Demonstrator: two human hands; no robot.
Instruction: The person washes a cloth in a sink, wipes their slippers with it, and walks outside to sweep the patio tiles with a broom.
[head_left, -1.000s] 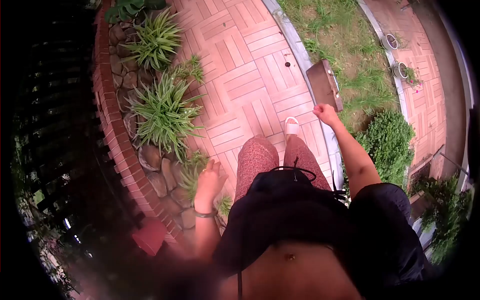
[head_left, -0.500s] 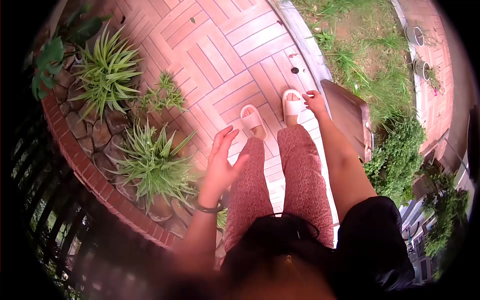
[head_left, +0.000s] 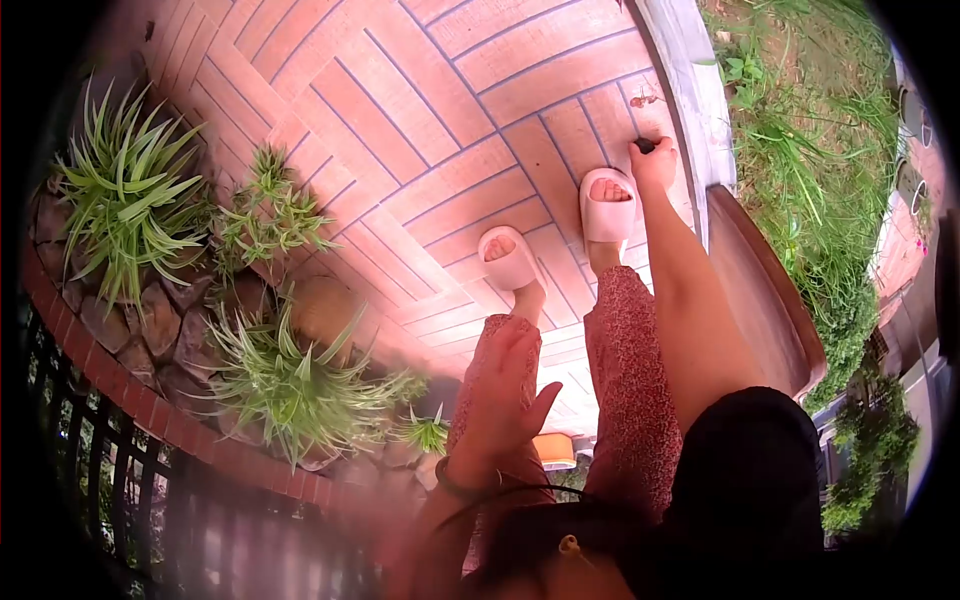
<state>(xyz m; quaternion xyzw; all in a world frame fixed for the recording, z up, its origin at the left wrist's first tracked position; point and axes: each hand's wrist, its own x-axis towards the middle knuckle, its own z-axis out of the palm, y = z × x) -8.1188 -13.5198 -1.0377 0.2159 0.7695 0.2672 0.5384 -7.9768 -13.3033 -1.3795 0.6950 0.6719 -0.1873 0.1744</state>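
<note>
Low by the tiled floor [head_left: 400,120], my right hand [head_left: 655,167] has its fingertips closed around a small dark round object [head_left: 646,146]. What the object is does not show clearly, and my fingers partly cover it. A pink slipper [head_left: 607,205] on my foot is just beside that hand. My left hand [head_left: 505,395] is empty, its thumb spread away from the fingers, over or against my patterned trouser leg near the knee; whether it touches the cloth I cannot tell.
Spiky green-and-white plants [head_left: 130,200] grow in a stone bed with a brick edge [head_left: 190,440] on the left, beside a dark fence [head_left: 120,490]. A pale kerb [head_left: 700,100] borders grass [head_left: 810,130] on the right. A brown rimmed object [head_left: 760,290] stands beside my right arm.
My body has bent lower, bringing the floor closer. My right hand has reached forward and down onto the dark round object and closed on it. My left hand has come down toward my knee.
</note>
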